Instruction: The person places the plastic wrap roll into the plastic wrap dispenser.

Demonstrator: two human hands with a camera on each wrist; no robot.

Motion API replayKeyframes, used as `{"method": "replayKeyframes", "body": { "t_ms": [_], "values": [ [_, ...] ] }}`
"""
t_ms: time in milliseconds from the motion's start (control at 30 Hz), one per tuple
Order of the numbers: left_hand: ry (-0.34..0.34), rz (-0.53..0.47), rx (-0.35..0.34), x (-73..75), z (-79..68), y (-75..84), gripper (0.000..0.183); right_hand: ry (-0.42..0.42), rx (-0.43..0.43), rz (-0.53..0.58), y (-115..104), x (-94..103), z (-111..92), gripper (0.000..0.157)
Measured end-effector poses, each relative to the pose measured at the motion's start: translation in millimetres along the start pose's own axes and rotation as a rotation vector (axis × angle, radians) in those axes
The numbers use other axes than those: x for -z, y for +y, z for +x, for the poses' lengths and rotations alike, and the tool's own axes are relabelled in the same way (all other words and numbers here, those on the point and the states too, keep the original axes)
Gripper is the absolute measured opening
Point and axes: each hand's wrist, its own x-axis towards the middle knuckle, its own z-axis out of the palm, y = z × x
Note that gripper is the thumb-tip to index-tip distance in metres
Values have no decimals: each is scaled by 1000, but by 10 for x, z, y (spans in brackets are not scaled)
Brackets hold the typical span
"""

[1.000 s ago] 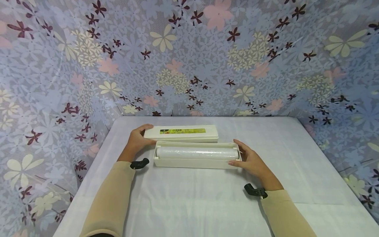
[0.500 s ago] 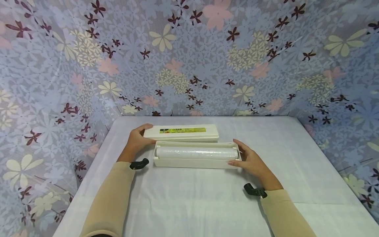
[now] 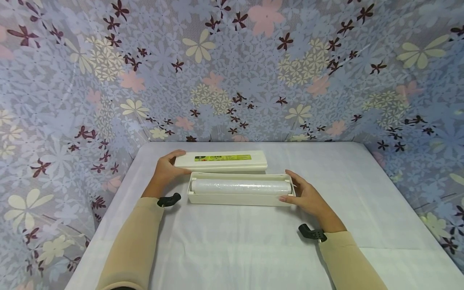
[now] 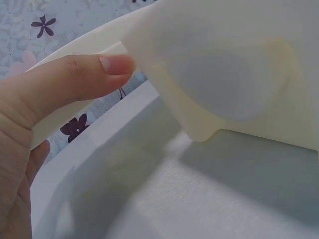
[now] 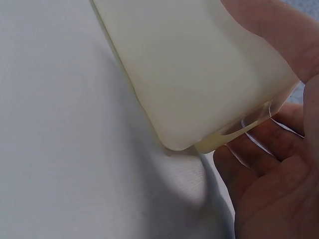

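Note:
A long white box (image 3: 239,200) lies across the table, its top off, with a roll of plastic cling film (image 3: 241,187) inside. Just behind it is its white lid (image 3: 221,166), which bears a yellow-green label (image 3: 232,157). My left hand (image 3: 166,168) grips the lid's left end, and its thumb reaches the box's left rear corner. In the left wrist view that thumb (image 4: 75,74) lies along the lid beside the box end (image 4: 224,99). At the box's right end, my right hand (image 3: 306,197) holds it, thumb on the front wall and fingers behind. The right wrist view shows those fingers (image 5: 259,154) curled at the end wall.
A white cloth covers the table (image 3: 239,249). Flower-patterned fabric (image 3: 232,80) hangs behind the table and along both sides. Each wrist carries a small black camera mount (image 3: 168,200) near the tan sleeve (image 3: 134,245).
The lid has shifted slightly away from me and to the left in my left hand, its front face showing more of a tilt. My right hand and the box stay put.

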Motion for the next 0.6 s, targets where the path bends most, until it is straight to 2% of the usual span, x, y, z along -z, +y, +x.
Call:
{"method": "replayKeyframes", "body": {
  "t_ms": [600],
  "values": [
    [27, -25, -57, -15, -47, 58, 82, 7, -8, 8, 14, -9, 14, 108]
  ]
}}
